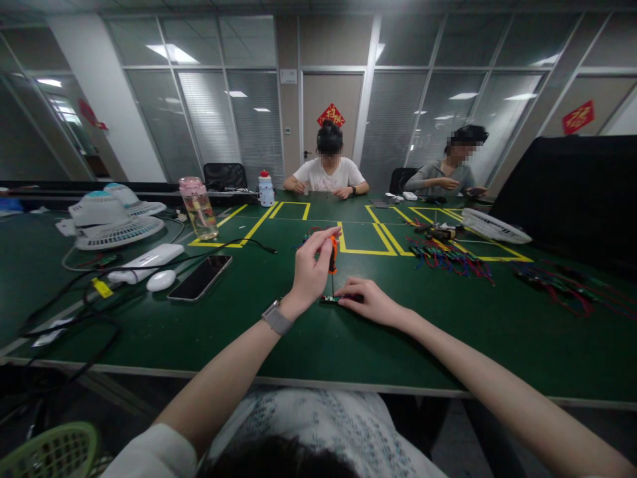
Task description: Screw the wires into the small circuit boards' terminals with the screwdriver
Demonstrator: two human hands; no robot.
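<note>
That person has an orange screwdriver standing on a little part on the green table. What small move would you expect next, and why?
Probably a twist of the screwdriver by the left hand. The tool stands upright with its tip down on the small dark part, and the right hand presses that part flat on the green table. I cannot see a screw at this size, so this is only a likely guess.

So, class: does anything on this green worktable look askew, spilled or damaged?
Nothing looks spilled or broken. The left hand holds an orange screwdriver upright over a small part pinned by the right hand. Only the black cables at left sprawl untidily.
</note>
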